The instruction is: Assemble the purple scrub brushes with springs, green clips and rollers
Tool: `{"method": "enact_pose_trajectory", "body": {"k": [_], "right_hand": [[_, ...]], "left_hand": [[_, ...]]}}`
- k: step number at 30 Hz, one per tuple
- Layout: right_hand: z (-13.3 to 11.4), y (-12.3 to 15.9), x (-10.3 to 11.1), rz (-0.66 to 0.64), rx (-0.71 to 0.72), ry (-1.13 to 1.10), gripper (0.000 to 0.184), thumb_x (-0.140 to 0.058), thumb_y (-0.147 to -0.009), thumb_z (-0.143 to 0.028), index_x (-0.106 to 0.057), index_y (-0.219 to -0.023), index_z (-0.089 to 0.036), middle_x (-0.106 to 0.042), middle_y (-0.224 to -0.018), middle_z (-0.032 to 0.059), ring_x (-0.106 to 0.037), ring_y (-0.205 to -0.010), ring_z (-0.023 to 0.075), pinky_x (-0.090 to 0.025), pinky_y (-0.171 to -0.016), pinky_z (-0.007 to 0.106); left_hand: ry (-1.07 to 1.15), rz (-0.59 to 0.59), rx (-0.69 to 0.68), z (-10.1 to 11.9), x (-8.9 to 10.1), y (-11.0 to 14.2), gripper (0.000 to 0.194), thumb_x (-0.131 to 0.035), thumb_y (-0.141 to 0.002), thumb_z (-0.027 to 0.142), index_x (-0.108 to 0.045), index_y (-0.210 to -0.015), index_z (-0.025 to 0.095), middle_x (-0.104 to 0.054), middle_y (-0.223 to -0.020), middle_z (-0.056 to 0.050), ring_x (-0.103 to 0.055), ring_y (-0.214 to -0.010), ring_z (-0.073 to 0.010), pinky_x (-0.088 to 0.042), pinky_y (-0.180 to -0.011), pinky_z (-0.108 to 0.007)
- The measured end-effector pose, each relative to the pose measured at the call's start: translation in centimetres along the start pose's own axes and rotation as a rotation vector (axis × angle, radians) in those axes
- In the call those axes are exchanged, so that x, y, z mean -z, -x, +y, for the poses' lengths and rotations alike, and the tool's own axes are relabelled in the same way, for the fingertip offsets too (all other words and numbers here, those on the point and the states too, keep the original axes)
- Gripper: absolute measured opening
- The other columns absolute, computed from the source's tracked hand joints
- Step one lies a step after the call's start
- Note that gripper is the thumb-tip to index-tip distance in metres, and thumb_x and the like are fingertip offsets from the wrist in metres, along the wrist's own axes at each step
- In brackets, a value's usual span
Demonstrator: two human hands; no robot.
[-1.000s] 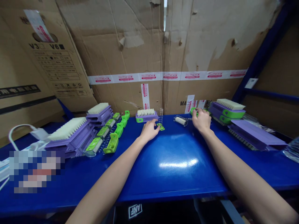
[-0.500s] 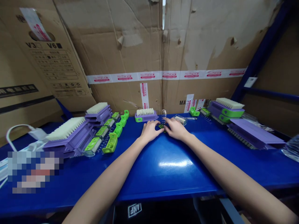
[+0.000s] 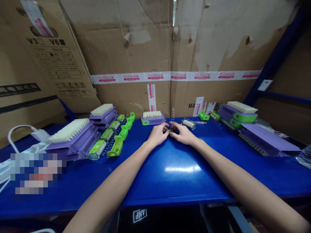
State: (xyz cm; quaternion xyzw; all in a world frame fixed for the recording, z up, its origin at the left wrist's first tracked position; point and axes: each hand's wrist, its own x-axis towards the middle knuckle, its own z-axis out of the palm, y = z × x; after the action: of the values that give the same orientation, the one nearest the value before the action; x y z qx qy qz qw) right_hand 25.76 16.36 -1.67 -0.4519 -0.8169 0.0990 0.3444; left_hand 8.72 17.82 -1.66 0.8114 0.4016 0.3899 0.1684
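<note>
Near the back middle of the table, my left hand [image 3: 157,134] and my right hand [image 3: 184,134] meet around a small green part [image 3: 170,131], mostly hidden by fingers. A thin metal coil spring [image 3: 173,114] rises upright from between the fingertips. The left thumb and fingers curl in on the green part. My right fingers close at the spring's lower end, with the thumb down by the green part. Just behind the left hand lies a purple brush [image 3: 153,121] with cream bristles and a green end. A clear part with a cream insert [image 3: 189,124] lies behind the right hand.
At left are stacked purple brushes [image 3: 70,137], green-topped blocks [image 3: 97,147], loose springs [image 3: 105,149] and green brackets [image 3: 116,147]. More brushes [image 3: 243,111] and a purple shell [image 3: 269,137] are at right. Cardboard [image 3: 136,58] walls the back of the blue table [image 3: 155,174].
The hands remain around the green part, with fingers drawn in more closely. The spring still stands up between them. The view has shifted slightly.
</note>
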Motion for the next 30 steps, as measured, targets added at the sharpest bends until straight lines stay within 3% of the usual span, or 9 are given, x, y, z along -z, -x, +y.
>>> {"method": "enact_pose_trajectory", "body": {"k": [4, 9, 14, 19, 22, 26, 30], "right_hand": [[-0.3, 0.0, -0.1, 0.022, -0.027, -0.148, 0.057, -0.059, -0.081, -0.036, -0.046, -0.133, -0.016, -0.065, -0.115, 0.0115, -0.063, -0.104, 0.0223, -0.047, -0.094, 0.041], [-0.4, 0.0, -0.1, 0.020, -0.049, -0.268, 0.063, -0.061, -0.081, -0.040, -0.042, -0.136, -0.017, -0.066, -0.112, 0.0102, -0.063, -0.102, 0.0204, -0.048, -0.094, 0.039], [-0.2, -0.1, -0.2, 0.036, -0.058, -0.299, 0.056, -0.060, -0.081, -0.036, -0.047, -0.132, -0.017, -0.068, -0.107, 0.0093, -0.065, -0.096, 0.0195, -0.049, -0.092, 0.038], [-0.2, -0.3, -0.1, 0.078, -0.085, -0.232, 0.045, -0.058, -0.082, -0.031, -0.055, -0.123, -0.016, -0.070, -0.096, 0.0072, -0.066, -0.087, 0.0186, -0.050, -0.086, 0.036], [-0.2, -0.3, 0.0, 0.099, -0.112, -0.200, 0.038, -0.053, -0.084, -0.029, -0.057, -0.120, -0.016, -0.070, -0.087, 0.0050, -0.065, -0.074, 0.0164, -0.052, -0.076, 0.033], [0.1, -0.4, 0.0, 0.154, -0.158, -0.201, 0.036, -0.049, -0.086, -0.030, -0.057, -0.119, -0.017, -0.068, -0.081, 0.0032, -0.063, -0.066, 0.0153, -0.052, -0.067, 0.030], [0.6, -0.5, 0.1, 0.215, -0.196, -0.178, 0.035, -0.048, -0.086, -0.029, -0.056, -0.119, -0.018, -0.068, -0.077, 0.0023, -0.064, -0.066, 0.0158, -0.051, -0.068, 0.030]], "left_hand": [[0.102, 0.013, 0.086, 0.4, 0.2, 0.0, 0.022, -0.056, -0.081, 0.015, -0.059, -0.102, 0.019, -0.072, -0.086, -0.003, -0.068, -0.082, -0.0164, -0.051, -0.079, -0.028], [0.192, 0.058, 0.165, 0.8, 0.5, -0.1, 0.021, -0.061, -0.082, 0.030, -0.060, -0.100, 0.018, -0.074, -0.083, -0.004, -0.070, -0.081, -0.0187, -0.051, -0.078, -0.029], [0.229, 0.043, 0.131, 0.6, 0.3, -0.3, 0.019, -0.053, -0.085, 0.025, -0.062, -0.100, 0.018, -0.073, -0.079, -0.002, -0.069, -0.077, -0.0162, -0.051, -0.076, -0.027], [0.221, 0.024, 0.087, 0.1, 0.1, -0.4, 0.018, -0.052, -0.084, 0.021, -0.064, -0.098, 0.017, -0.072, -0.088, -0.004, -0.068, -0.082, -0.0155, -0.051, -0.079, -0.027], [-0.006, 0.055, 0.036, -0.3, 0.8, -0.4, 0.019, -0.051, -0.086, 0.023, -0.063, -0.100, 0.017, -0.070, -0.096, -0.007, -0.065, -0.091, -0.0183, -0.049, -0.086, -0.031], [-0.457, 0.041, -0.035, -1.2, 2.2, -0.4, 0.030, -0.050, -0.085, 0.024, -0.058, -0.114, 0.017, -0.060, -0.121, -0.012, -0.050, -0.118, -0.0269, -0.037, -0.102, -0.044], [-0.601, -0.008, 0.022, -2.0, 2.7, -0.2, 0.048, -0.053, -0.085, 0.029, -0.045, -0.130, 0.016, -0.046, -0.139, -0.017, -0.037, -0.131, -0.0309, -0.028, -0.107, -0.048]]}}
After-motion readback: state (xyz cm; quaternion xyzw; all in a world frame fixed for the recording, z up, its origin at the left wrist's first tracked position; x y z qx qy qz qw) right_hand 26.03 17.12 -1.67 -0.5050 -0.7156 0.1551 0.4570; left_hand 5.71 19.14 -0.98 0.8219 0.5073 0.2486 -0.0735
